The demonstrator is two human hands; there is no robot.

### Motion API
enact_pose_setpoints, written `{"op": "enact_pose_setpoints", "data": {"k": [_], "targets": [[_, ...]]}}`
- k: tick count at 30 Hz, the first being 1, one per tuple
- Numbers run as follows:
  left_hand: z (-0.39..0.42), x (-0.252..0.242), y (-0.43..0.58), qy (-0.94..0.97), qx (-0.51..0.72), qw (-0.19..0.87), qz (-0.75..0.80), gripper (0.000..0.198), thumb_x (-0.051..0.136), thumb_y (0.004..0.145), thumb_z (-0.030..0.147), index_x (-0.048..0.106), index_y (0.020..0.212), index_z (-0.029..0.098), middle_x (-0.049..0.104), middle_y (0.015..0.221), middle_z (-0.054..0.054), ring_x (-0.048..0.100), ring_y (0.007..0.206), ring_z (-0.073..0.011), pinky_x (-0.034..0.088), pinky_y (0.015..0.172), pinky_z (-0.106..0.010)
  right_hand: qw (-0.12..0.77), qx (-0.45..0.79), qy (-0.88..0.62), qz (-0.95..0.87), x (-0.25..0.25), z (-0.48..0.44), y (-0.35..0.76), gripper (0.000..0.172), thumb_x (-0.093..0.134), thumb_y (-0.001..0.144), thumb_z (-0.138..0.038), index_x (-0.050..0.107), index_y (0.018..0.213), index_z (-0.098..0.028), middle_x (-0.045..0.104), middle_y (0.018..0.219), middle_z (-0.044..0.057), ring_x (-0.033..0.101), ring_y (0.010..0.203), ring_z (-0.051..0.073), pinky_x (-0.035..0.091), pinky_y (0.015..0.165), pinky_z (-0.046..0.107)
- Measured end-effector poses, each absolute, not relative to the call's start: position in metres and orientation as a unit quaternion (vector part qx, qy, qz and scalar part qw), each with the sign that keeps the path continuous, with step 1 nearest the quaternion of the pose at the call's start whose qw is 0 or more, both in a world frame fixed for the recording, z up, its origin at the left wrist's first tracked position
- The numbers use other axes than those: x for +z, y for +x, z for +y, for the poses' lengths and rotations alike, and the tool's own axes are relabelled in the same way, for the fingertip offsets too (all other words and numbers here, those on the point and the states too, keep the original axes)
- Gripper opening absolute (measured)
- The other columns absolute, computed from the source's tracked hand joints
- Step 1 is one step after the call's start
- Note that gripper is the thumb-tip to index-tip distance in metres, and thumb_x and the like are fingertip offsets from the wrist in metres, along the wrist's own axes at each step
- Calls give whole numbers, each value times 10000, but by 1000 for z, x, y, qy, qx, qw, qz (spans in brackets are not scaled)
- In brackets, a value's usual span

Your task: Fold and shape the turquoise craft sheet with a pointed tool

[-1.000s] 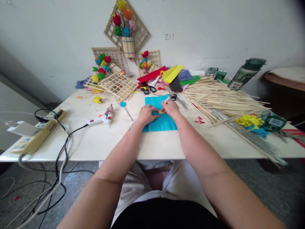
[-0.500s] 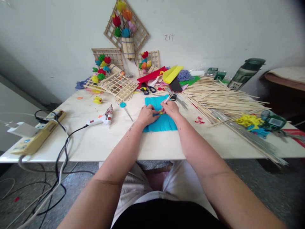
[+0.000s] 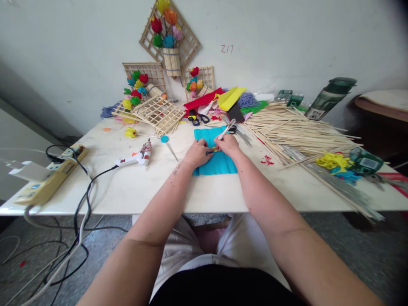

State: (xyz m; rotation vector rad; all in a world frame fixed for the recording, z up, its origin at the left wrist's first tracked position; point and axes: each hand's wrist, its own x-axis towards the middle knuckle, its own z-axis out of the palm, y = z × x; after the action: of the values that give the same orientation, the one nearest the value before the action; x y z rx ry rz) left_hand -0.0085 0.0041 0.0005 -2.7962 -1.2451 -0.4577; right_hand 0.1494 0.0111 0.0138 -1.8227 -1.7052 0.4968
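A sheet of blue crepe paper (image 3: 223, 165) lies on the table in front of me. On it, between my hands, is a small yellow piece (image 3: 215, 149), partly hidden by fingers. My left hand (image 3: 198, 152) bears down on the paper from the left, its fingertips pressed at the yellow piece. The fingers of my right hand (image 3: 228, 145) are closed round a white pen (image 3: 227, 129), tilted with its upper end away from me. The pen's tip is down by the yellow piece and cannot be made out.
To the left lie a glue gun (image 3: 137, 159), a blue paper disc on metal legs (image 3: 165, 139) and a power strip (image 3: 47, 180). Scissors (image 3: 198, 120) and folded crepe paper (image 3: 231, 98) are behind. Many thin wooden sticks (image 3: 293, 127) cover the right. Stick lattices (image 3: 159, 112) with paper tulips stand at the back.
The pen has swung more upright and slightly right in my right hand. My left hand stays in nearly the same place on the blue paper.
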Motion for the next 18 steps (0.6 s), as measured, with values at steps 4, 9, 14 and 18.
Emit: {"op": "enact_pose_setpoints", "data": {"k": [4,9,14,18], "targets": [[4,0,-9,-901,-146,17,-408,303,517,844,368,672,1087,272,542,1019,-86,504,961,-214,364,889,-357,283,192,-687,-641,13,11,151,230,487,786,-309,668,874,-197,698,724,20,653,775,159,464,730,238],[2,2,-8,-896,-148,10,-419,308,519,840,373,672,1088,273,537,1025,-84,503,948,-212,365,896,-354,305,209,-668,-645,9,14,153,231,493,766,-301,658,910,-229,688,687,-3,648,681,139,466,682,230],[2,1,-8,-894,-149,0,-423,315,521,841,365,662,1106,271,532,1024,-86,502,962,-212,365,905,-356,303,215,-668,-645,8,14,153,221,481,776,-314,655,874,-218,684,675,0,639,630,129,467,660,223],[1,2,-8,-892,-147,0,-428,320,517,843,370,656,1116,278,523,1027,-84,493,966,-216,368,906,-357,303,206,-667,-649,9,14,153,227,493,765,-313,662,888,-225,685,683,1,646,696,144,468,684,230]]}}
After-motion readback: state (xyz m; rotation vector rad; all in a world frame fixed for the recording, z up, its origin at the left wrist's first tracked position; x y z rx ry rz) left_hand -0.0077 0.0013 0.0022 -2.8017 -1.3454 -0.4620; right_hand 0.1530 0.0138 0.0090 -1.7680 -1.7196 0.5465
